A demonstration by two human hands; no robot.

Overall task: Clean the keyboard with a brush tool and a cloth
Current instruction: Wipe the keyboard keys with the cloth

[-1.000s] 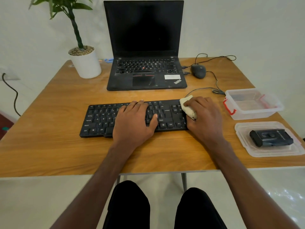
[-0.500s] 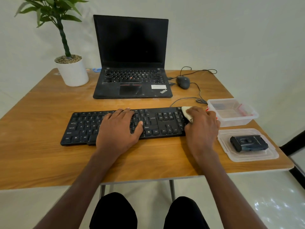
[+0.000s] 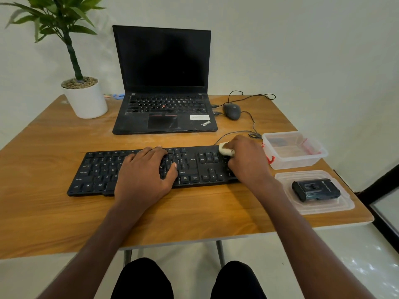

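The black keyboard [image 3: 151,169] lies across the middle of the wooden counter [image 3: 54,212], in front of the open laptop [image 3: 164,93]. The left hand [image 3: 144,180] rests flat on the middle keys, its grip released, with straight fingers. The right hand [image 3: 248,162] is at the right end of the keyboard, its grip curled around a small pale cloth [image 3: 225,148] that touches the top right keys. To the right stand a clear box [image 3: 302,160] and a lid [image 3: 345,203] with a black tool [image 3: 315,189] on it. A mouse [image 3: 231,111] and a plant pot [image 3: 86,100] are farther back.
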